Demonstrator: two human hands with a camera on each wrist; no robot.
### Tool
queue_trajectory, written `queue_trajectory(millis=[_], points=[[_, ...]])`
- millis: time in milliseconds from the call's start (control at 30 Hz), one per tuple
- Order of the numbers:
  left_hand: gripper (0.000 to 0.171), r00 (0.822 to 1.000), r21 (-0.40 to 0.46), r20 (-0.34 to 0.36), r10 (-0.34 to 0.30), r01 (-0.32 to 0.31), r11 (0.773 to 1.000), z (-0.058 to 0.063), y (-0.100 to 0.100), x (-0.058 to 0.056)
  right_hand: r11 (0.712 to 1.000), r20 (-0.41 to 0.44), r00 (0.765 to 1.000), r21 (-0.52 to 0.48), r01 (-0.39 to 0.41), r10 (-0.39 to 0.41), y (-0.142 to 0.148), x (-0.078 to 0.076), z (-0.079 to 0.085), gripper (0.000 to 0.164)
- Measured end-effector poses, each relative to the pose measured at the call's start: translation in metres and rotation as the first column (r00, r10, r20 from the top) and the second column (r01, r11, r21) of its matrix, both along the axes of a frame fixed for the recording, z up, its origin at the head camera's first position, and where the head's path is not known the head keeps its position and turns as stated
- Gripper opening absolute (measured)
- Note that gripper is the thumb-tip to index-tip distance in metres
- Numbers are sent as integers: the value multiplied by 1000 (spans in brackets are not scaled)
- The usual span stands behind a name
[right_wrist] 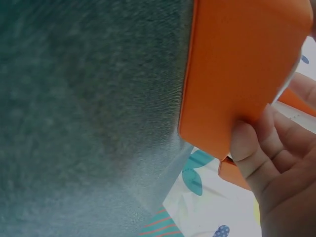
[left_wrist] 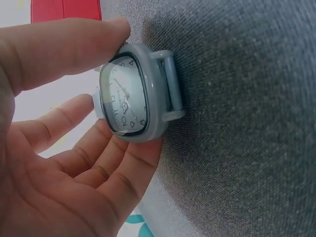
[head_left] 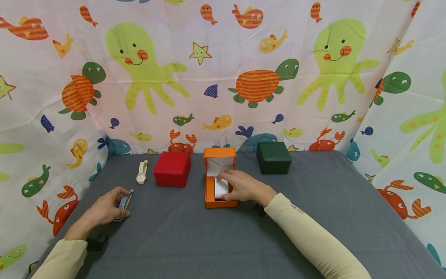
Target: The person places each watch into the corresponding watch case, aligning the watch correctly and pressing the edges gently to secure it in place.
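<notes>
Left hand half-curled round silver watch

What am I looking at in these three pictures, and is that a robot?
No robot, just a person's left hand and right hand, both bare. The widest picture comes from a camera on the person's head, looking forward and down. The other two come from cameras worn on the wrists, one on each. On the grey cloth are a red box, a dark green box, an open orange box and a cream watch. The left hand holds a silvery watch. The right hand reaches into the orange box, at its white cushion; whether it grips that is hard to tell.
</notes>
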State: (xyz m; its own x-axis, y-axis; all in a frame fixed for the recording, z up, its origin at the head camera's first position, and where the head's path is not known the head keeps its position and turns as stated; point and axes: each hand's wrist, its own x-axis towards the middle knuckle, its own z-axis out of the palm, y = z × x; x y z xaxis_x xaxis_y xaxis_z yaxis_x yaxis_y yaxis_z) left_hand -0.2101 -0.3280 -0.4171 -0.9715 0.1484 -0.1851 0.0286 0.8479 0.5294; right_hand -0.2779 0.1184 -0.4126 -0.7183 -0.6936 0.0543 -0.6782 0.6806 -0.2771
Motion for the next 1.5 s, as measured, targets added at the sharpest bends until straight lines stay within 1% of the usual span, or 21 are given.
queue_trajectory(millis=[100, 233, 333, 500, 700, 833, 967, 1067, 1167, 1367, 1500], points=[[63, 1000, 13, -8, 2, -2, 1000, 0, 1, 0, 1000, -13, 1000, -21, -8, 7, 2, 0, -1, 50], [56, 1000, 13, -22, -11, 12, 1000, 1, 0, 0, 999, -11, 1000, -42, -4, 3, 3, 2, -1, 50], [52, 998, 27, -33, -47, 48, 998, 2, -3, 0, 999, -10, 1000, -50, -1, 0, 3, 4, -2, 51], [52, 996, 99, -14, -93, 94, 991, 3, -10, 3, 999, -13, 1000, -54, 2, -2, 3, 4, -3, 51], [54, 996, 145, 32, -86, 80, 986, 2, -14, 3, 999, -30, 1000, -53, 4, -6, 4, 3, -5, 51], [53, 995, 176, 51, -81, 71, 982, 3, -10, 2, 999, -67, 998, -53, -8, 5, 5, 4, -5, 51], [52, 995, 185, 39, -95, 86, 979, 7, 1, 1, 999, -116, 993, -44, -19, 13, 5, 5, -4, 51], [51, 993, 187, 3, -120, 117, 975, 12, 12, 1, 999, -145, 989, -36, -23, 17, 6, 5, -4, 52], [50, 989, 184, -29, -143, 146, 972, 17, 27, 2, 999, -160, 987, -40, -29, 22, 7, 6, -3, 52], [49, 975, 163, -90, -202, 215, 963, 31, 63, 7, 997, -158, 987, -72, -38, 26, 9, 8, 0, 52], [49, 961, 181, -129, -243, 264, 947, 35, 86, 8, 996, -138, 990, -91, -22, 9, 9, 10, 1, 52]])
